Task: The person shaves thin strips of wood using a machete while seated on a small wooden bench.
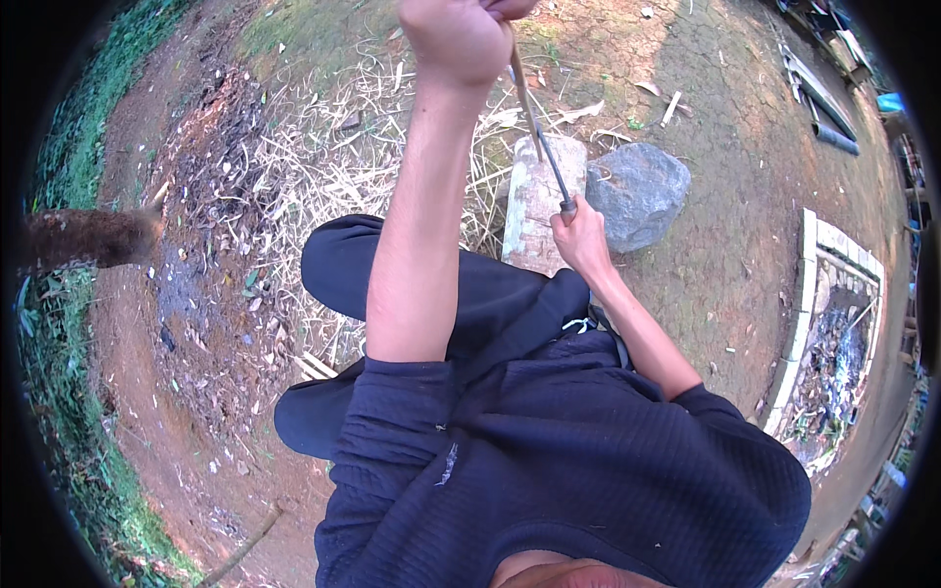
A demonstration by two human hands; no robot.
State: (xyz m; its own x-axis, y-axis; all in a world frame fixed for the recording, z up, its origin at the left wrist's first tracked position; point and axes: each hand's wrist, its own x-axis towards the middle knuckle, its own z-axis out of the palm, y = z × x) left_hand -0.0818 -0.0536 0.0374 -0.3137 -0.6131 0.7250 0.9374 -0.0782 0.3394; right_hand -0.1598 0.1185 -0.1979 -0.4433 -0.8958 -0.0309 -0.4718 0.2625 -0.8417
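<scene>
Gripping: left hand (459, 37) is raised, fist closed around the upper end of a thin bamboo strip (523, 93).
Right hand: (580, 235) grip closed on the handle of a knife (554, 169), just above the block (536, 211).
Landmark: the block is a pale upright stump in front of the seated person's knees.
Strip: slants from the left fist down to the block top, where the blade meets it.
Handling: likely light, stiff yet springy, with sharp splintery edges; best held near the top end, clear of the blade.
Around: grey rock (637, 194) touching the block's right side; dry shavings (323, 157) spread left of it on bare earth.
</scene>
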